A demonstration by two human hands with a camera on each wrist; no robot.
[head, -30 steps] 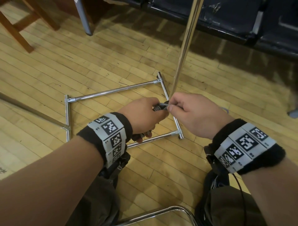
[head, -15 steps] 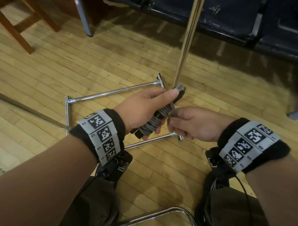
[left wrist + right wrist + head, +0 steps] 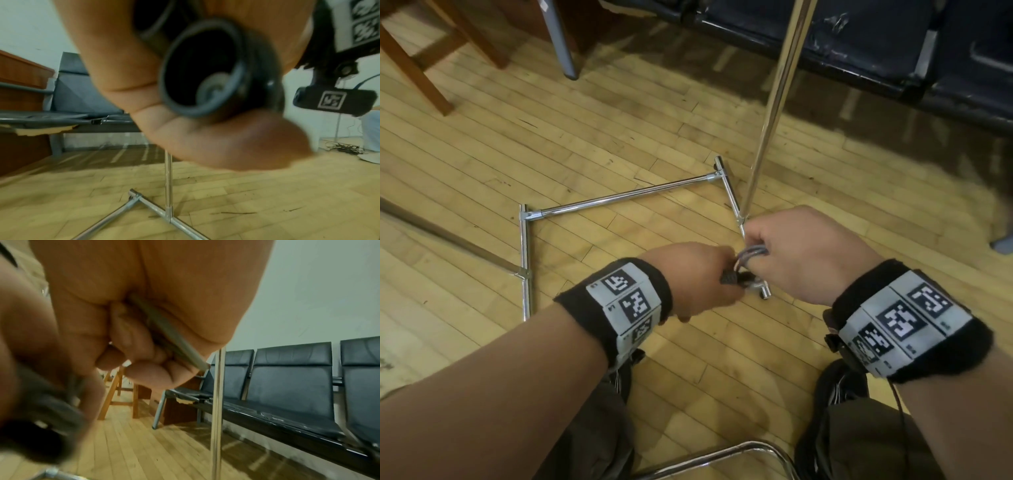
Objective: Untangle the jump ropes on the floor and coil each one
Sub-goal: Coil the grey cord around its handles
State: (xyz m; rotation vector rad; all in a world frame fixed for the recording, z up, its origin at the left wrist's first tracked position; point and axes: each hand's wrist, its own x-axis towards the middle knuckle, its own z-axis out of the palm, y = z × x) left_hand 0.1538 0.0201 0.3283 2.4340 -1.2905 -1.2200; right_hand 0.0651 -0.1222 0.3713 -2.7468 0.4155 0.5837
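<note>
My left hand [image 3: 698, 277] grips the black jump rope handles [image 3: 732, 277], fingers curled round them; in the left wrist view the hollow end of one black handle [image 3: 205, 78] sits blurred inside the fist. My right hand [image 3: 801, 253] pinches the grey rope cord [image 3: 751, 253] right beside the handles, knuckles up. In the right wrist view the grey cord [image 3: 174, 339] runs through the curled fingers, and the dark handles [image 3: 41, 404] show blurred at lower left. Both hands meet above the floor. The wound part of the rope is mostly hidden by the hands.
A chrome rack base [image 3: 619, 197] lies on the wooden floor under the hands, its upright pole [image 3: 774, 102] rising just past my right hand. Dark bench seats [image 3: 893, 51] stand at the back, wooden chair legs [image 3: 417, 75] at far left. A chrome bar [image 3: 722, 455] is near my knees.
My left hand turned knuckles-up again, hiding the wound handles it had shown half a second ago. My right hand moved up from below to over the handles with the cord.
</note>
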